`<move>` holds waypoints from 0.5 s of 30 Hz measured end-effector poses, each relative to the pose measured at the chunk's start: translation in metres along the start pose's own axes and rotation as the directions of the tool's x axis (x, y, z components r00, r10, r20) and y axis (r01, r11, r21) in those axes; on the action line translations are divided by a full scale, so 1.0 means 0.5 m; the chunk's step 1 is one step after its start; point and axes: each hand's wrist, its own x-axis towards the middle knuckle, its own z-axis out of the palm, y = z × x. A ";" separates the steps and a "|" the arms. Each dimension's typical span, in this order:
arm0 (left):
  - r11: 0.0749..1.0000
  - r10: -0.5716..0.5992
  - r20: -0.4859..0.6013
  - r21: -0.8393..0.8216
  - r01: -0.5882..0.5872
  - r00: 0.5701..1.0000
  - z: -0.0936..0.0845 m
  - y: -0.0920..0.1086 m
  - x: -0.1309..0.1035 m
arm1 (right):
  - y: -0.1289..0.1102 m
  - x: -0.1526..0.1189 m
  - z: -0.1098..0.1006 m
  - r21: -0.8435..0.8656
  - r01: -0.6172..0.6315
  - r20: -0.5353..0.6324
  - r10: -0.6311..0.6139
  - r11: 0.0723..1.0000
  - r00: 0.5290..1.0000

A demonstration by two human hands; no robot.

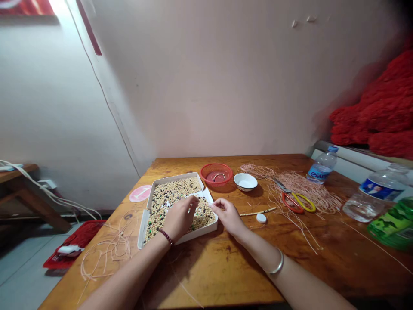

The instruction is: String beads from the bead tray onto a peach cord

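Observation:
A shallow white box (211, 224) holds many small pale beads (176, 184) mixed with dark and green ones. My left hand (181, 216) hangs over the beads, thumb and fingers bent together; any bead between the tips is too small to see. At the box's right edge my right hand (228, 216) is closed in a pinch, its fingertips close to the left ones. A beaded cord (258, 212) lies on the table and runs in behind this hand, which appears to pinch its thin end. Beside the cord rests a white round cap (261, 218).
Behind the box stand a red basket (216, 173) with a beaded loop inside and a white bowl (245, 181). Scissors (295, 200) lie on tangled pink cord (314, 189). Bottles (322, 165) line the right side. Loose cord (111, 249) lies at the left.

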 end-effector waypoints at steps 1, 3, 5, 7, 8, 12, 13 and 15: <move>0.997 -0.030 0.010 0.069 0.030 0.999 0.000 -0.007 0.002 | -0.002 0.000 0.000 0.011 -0.005 -0.008 0.006 1.000 1.000; 0.983 -0.053 0.075 0.180 0.038 0.996 0.000 -0.021 0.004 | -0.007 0.000 -0.001 0.040 -0.036 -0.016 0.037 0.999 0.999; 0.968 -0.097 0.143 0.244 0.060 0.985 0.001 -0.030 0.005 | -0.009 -0.001 0.000 0.078 -0.080 -0.012 0.081 0.994 0.997; 0.959 -0.142 0.182 0.271 0.089 0.973 0.002 -0.033 0.006 | -0.008 -0.002 0.003 0.118 -0.124 0.007 0.125 0.985 0.992; 0.958 -0.150 0.192 0.273 0.094 0.970 0.003 -0.033 0.005 | -0.005 -0.002 0.004 0.134 -0.142 0.017 0.141 0.981 0.990; 0.963 -0.140 0.218 0.258 0.081 0.966 0.006 -0.030 0.005 | 0.011 0.000 0.008 0.186 -0.190 0.048 0.184 0.964 0.982; 0.963 -0.143 0.227 0.257 0.082 0.963 0.006 -0.029 0.006 | 0.013 0.001 0.008 0.194 -0.191 0.052 0.184 0.962 0.982; 0.962 -0.148 0.241 0.259 0.083 0.959 0.006 -0.028 0.006 | 0.015 0.001 0.009 0.193 -0.186 0.056 0.178 0.963 0.982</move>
